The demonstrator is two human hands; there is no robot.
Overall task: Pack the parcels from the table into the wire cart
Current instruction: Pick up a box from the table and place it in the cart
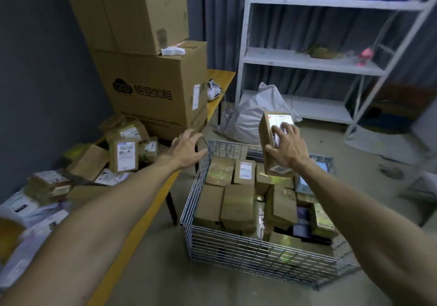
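Note:
My right hand grips a tall brown parcel with a white label, held upright above the far side of the wire cart. The cart stands on the floor and holds several brown taped parcels. My left hand is spread with straight fingers and holds nothing, hovering between the table and the cart's far left corner. Several more parcels lie heaped on the yellow-edged table at the left.
Two large cardboard boxes are stacked at the table's far end. A white metal shelf stands behind the cart, a grey sack leaning at its foot. White and grey mailer bags lie on the table's near end.

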